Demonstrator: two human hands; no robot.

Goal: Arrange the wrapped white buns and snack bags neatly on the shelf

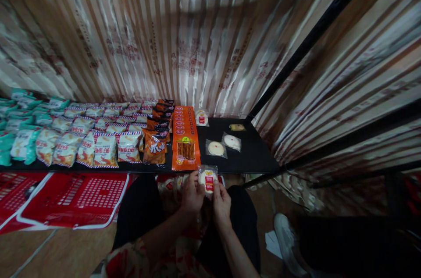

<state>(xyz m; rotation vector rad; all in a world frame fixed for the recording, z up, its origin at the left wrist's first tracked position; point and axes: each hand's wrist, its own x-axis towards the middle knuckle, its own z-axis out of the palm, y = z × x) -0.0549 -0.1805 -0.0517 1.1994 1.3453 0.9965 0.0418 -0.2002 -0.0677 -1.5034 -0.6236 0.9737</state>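
My left hand [193,194] and my right hand [222,201] together hold a clear packet [208,181] with a round white food piece and a red-and-yellow label. It is just in front of the shelf's near edge, above my lap. My fingers are closed on its two sides. Under my hands, partly hidden, more such packets [167,187] lie in a red basket between my knees. On the black shelf [250,155] beyond, a similar packet [201,118] leans at the back, and two round white packets [216,148] [232,141] lie flat.
Left of these lie overlapping orange packets [186,155], orange-brown bags [154,146], rows of white snack bags [105,148] and teal bags [24,144]. A small yellowish packet [237,127] sits at the right. Red baskets [79,194] stand below. A black post [296,54] rises beside the curtain [184,28].
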